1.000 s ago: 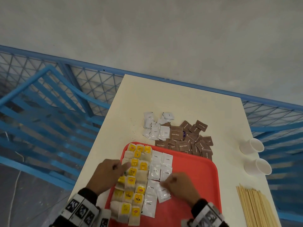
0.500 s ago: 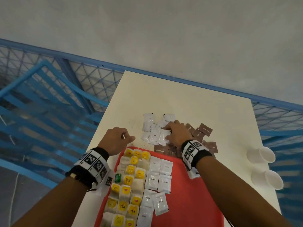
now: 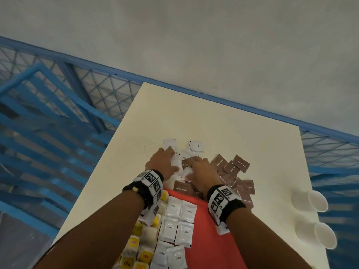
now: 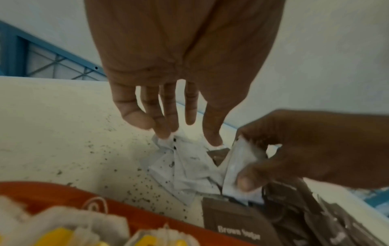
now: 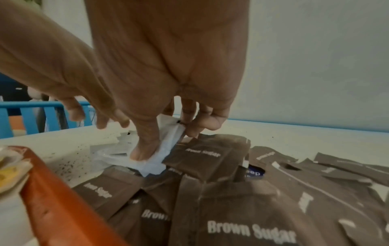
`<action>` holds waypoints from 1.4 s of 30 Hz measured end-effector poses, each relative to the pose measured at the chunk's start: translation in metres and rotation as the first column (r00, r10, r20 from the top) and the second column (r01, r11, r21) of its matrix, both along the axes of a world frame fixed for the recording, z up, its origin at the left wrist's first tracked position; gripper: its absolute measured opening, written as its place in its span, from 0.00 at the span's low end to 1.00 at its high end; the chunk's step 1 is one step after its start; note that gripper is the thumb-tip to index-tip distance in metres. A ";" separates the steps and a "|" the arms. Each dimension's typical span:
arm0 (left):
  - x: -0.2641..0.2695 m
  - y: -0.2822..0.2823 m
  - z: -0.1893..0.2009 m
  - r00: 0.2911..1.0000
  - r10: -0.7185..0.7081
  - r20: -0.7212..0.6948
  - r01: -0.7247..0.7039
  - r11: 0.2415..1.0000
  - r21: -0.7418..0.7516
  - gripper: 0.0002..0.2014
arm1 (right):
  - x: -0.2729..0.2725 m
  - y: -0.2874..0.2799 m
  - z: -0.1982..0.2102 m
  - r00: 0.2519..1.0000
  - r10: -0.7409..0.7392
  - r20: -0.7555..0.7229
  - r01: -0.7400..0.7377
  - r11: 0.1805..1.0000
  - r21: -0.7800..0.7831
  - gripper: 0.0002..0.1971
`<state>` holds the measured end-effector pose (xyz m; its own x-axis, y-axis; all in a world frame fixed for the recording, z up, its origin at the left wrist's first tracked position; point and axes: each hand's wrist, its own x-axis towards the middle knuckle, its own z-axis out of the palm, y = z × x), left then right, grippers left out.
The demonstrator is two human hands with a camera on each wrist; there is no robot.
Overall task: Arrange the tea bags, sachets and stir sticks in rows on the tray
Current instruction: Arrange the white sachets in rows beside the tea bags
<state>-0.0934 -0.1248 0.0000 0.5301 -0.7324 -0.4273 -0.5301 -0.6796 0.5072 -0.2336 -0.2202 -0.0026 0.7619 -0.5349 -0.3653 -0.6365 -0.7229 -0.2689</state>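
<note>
White paper sachet (image 5: 166, 149) pinched between thumb and fingers of right hand (image 3: 200, 171). Left hand (image 3: 163, 164), fingers extended, fingertips touching loose white sachets (image 4: 183, 168) just beside it. Brown sugar sachets (image 5: 242, 208) heaped right of both hands; red plastic tray (image 3: 209, 239) nearer the wrists, on cream table (image 3: 213, 121).

"Brown Sugar" – white print on the flat brown paper sachets (image 5: 248, 231) heaped on the counter past the tray's far edge | "Coffee" – small dark print on the white foil sachets (image 3: 172, 207) in rows on the red plastic tray (image 3: 209, 241) | "TEA" – yellow tea-bag tag (image 3: 127, 262) at the tray's near left
</note>
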 end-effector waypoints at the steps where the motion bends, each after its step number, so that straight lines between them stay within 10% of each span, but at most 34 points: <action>1: -0.002 -0.005 -0.002 0.998 -0.041 0.050 0.039 0.999 0.024 0.26 | -0.003 -0.001 0.003 1.000 -0.012 0.028 0.012 1.000 0.003 0.24; 7: -0.007 -0.012 -0.020 0.967 -0.168 0.193 0.149 0.983 0.109 0.21 | -0.023 -0.014 0.031 0.985 -0.118 0.123 0.108 0.991 0.080 0.03; 12: 0.011 -0.008 -0.013 0.995 0.058 -0.087 -0.065 0.995 -0.070 0.09 | -0.024 -0.023 0.037 0.915 -0.346 0.207 0.293 0.923 0.250 0.05; 15: 0.032 0.002 0.001 0.959 0.182 -0.215 -0.219 0.962 -0.164 0.19 | -0.015 -0.022 0.038 0.879 -0.427 0.214 0.322 0.861 0.395 0.08; 19: 0.051 0.016 0.014 0.765 0.361 -0.533 -0.532 0.821 -0.208 0.13 | 0.007 -0.008 0.045 0.881 -0.457 0.122 0.303 0.743 0.597 0.04; 25: 0.061 0.042 0.046 0.420 0.301 -0.856 -0.715 0.691 -0.108 0.05 | 0.054 0.023 0.025 0.999 -0.033 -0.024 0.039 0.951 0.308 0.05; 32: 0.060 0.083 0.053 0.369 0.280 -0.886 -0.692 0.719 -0.061 0.05 | 0.064 0.042 -0.002 0.988 0.033 -0.149 -0.012 0.990 0.139 0.27; 42: 0.046 0.115 0.055 0.263 0.297 -0.918 -0.757 0.654 -0.005 0.06 | 0.044 0.040 0.017 0.981 0.084 0.172 -0.087 0.996 0.008 0.01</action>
